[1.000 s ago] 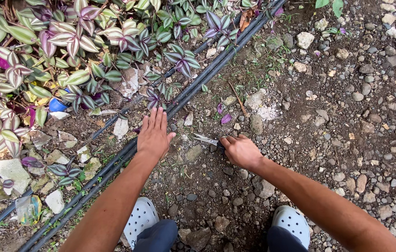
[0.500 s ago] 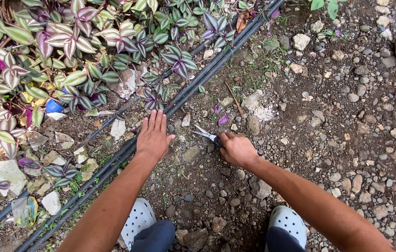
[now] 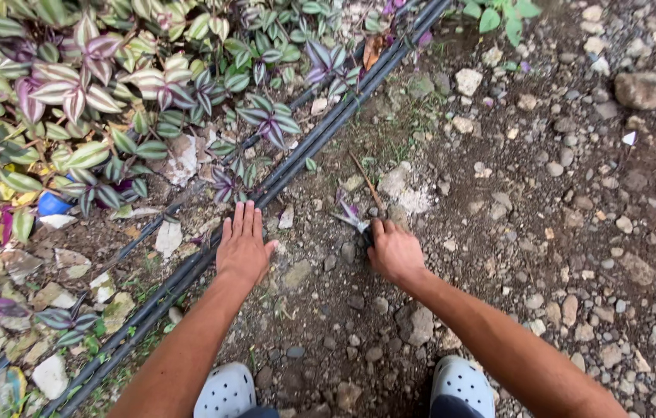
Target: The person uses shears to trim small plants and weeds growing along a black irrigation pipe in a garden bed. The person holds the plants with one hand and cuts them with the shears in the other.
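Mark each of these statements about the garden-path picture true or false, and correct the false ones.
1. The left hand lies flat, fingers spread, on the black plastic hoses. True.
2. The right hand is empty. False: it grips small metal-bladed scissors.
3. The scissors point towards the white perforated clogs. False: they point away, up the path.
4. Striped green-and-purple leafy plants grow left of the hoses. True.
5. The ground right of the hoses is mown grass. False: it is dirt and grey pebbles.
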